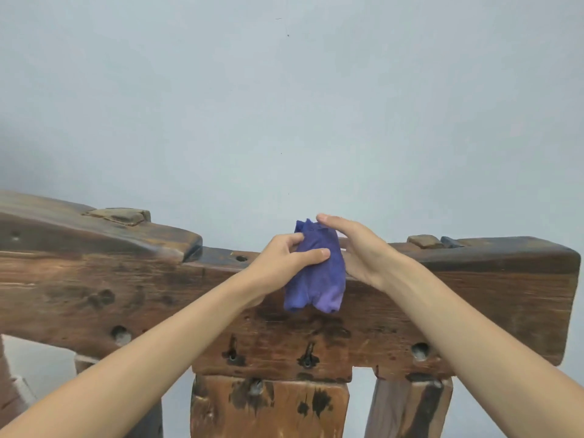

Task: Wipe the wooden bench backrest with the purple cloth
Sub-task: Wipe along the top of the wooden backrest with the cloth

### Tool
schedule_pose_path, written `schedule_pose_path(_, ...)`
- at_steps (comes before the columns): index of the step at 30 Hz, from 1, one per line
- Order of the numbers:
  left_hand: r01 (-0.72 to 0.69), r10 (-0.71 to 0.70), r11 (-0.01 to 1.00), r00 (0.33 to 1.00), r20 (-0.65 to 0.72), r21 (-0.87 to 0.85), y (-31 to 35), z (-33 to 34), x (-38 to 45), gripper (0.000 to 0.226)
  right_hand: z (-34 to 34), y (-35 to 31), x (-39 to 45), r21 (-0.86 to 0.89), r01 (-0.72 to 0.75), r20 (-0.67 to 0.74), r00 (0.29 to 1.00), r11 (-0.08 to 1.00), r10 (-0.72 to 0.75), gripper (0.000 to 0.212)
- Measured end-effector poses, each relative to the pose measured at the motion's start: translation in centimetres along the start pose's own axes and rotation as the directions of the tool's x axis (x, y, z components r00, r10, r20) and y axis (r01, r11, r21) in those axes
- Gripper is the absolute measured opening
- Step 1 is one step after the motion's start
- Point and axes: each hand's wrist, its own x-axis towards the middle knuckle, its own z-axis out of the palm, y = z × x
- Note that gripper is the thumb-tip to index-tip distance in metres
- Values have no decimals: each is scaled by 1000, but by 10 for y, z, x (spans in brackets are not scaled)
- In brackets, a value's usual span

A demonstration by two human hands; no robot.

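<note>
A purple cloth point(319, 279), bunched up, hangs in front of the top rail of the dark wooden bench backrest point(126, 286). My left hand point(284, 257) pinches the cloth's left side between thumb and fingers. My right hand point(357, 245) is on the cloth's right side with the fingers curved over its top edge; the palm side is hidden, so its grip is unclear. The cloth's lower ends dangle against the rail's front face.
The backrest is a rough, knotted plank with holes and metal hooks point(308, 355), held on thick wooden posts point(268, 406). A raised slab point(94, 229) sits on its left end. A plain pale wall point(284, 105) stands close behind.
</note>
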Motion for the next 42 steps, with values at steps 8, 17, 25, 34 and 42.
schedule_pose_path(8, 22, -14, 996, 995, -98, 84, 6, -41, -10, 19, -7, 3, -9, -328, 96, 36, 995, 940, -89, 45)
schedule_pose_path(17, -210, 221, 970, 972, -79, 119, 58, -33, 11, 21, -12, -45, -34, -773, 236, 118, 966, 589, -231, 55)
schedule_pose_path(25, -82, 195, 907, 951, -239, 412, 25, -18, 53, 46, -28, -33, -7, -770, 165, -76, 935, 616, -346, 37)
schedule_pose_path(34, 83, 174, 503, 965, -195, 860, -44, -77, 48, 26, 14, 63, 53, -988, -128, -145, 968, 90, -207, 83)
schedule_pose_path(42, 229, 11, 52, 973, -230, 972, -54, -162, 44, 30, 100, 68, 103, -997, 69, 66, 995, 40, -72, 54)
